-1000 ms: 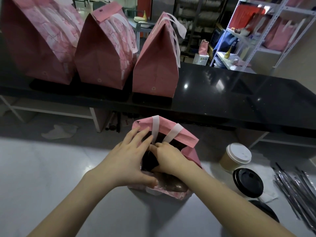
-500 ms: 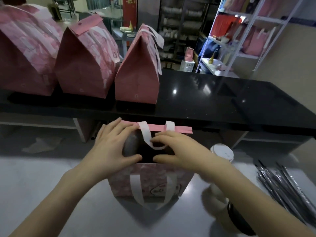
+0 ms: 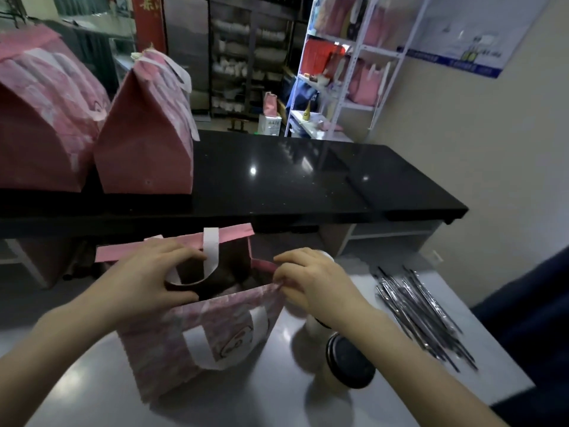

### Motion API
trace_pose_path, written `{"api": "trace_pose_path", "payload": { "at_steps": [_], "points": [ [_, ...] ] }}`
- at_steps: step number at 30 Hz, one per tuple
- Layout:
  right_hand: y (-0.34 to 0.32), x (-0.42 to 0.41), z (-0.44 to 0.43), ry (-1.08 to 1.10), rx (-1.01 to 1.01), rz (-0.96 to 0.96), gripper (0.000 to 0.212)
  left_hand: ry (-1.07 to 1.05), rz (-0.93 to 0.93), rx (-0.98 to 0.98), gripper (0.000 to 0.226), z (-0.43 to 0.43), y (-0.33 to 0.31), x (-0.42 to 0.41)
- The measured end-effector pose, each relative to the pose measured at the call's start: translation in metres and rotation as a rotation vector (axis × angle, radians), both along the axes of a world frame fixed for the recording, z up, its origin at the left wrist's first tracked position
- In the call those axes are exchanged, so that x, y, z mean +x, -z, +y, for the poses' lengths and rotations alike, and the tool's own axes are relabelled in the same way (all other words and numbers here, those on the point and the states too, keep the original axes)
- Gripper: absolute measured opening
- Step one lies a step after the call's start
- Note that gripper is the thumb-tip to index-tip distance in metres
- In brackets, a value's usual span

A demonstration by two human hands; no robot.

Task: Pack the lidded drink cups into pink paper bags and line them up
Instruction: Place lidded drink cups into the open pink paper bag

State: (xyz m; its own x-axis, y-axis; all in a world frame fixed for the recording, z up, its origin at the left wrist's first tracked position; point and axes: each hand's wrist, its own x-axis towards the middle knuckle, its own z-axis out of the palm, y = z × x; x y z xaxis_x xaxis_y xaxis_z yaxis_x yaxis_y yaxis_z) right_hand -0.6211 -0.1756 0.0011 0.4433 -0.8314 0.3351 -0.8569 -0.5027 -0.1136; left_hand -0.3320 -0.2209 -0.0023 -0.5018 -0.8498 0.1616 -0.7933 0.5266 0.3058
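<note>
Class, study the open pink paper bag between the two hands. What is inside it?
Inside the open pink paper bag, a white paper handle loop hangs into the mouth over a dark interior. Whether a cup sits there cannot be told; the bag's walls cover everything below.

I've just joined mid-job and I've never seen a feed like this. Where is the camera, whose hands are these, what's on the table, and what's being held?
There is no machine here. These are a person's two bare hands, seen from one wide-angle camera worn on the head, looking forward and down.

The left hand holds the left side of the mouth of an open pink bag standing on the grey table. The right hand pinches the bag's right edge, so each grip is on that bag. Its inside is too dark to read.

Right of the bag stands a black-lidded cup. A white cup is partly hidden behind the right wrist, and a pile of thin dark sticks lies further right. Beyond, two closed pink bags stand side by side on the black counter.
</note>
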Motion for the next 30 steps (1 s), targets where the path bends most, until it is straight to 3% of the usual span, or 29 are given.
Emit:
{"api": "trace_pose_path", "payload": {
  "at_steps": [5, 7, 9, 11, 13, 23, 30],
  "points": [
    [0.004, -0.036, -0.021, 0.211, 0.156, -0.343, 0.024, -0.044, -0.016, -0.062, 0.065, 0.018, -0.003, -0.008],
    [0.01, -0.056, -0.044, 0.367, 0.258, -0.249, 0.028, -0.071, -0.012, -0.101, 0.061, 0.026, -0.001, -0.011],
    [0.023, -0.071, -0.065, 0.506, 0.441, -0.044, 0.046, -0.115, -0.03, -0.12, 0.064, 0.032, 0.001, -0.013],
    [0.039, -0.078, -0.079, 0.557, 0.592, 0.09, 0.07, -0.16, -0.049, -0.124, 0.074, 0.036, 0.005, -0.014],
    [0.055, -0.08, -0.089, 0.564, 0.662, 0.106, 0.084, -0.175, -0.075, -0.145, 0.081, 0.041, 0.009, -0.014],
    [0.086, -0.086, -0.105, 0.547, 0.537, 0.095, 0.077, -0.215, -0.286, -0.03, 0.113, 0.053, 0.02, -0.02],
    [0.004, -0.062, -0.083, 0.276, 0.412, -0.073, 0.073, -0.236, -0.258, -0.063, 0.123, 0.056, 0.028, -0.022]
  ]
}}
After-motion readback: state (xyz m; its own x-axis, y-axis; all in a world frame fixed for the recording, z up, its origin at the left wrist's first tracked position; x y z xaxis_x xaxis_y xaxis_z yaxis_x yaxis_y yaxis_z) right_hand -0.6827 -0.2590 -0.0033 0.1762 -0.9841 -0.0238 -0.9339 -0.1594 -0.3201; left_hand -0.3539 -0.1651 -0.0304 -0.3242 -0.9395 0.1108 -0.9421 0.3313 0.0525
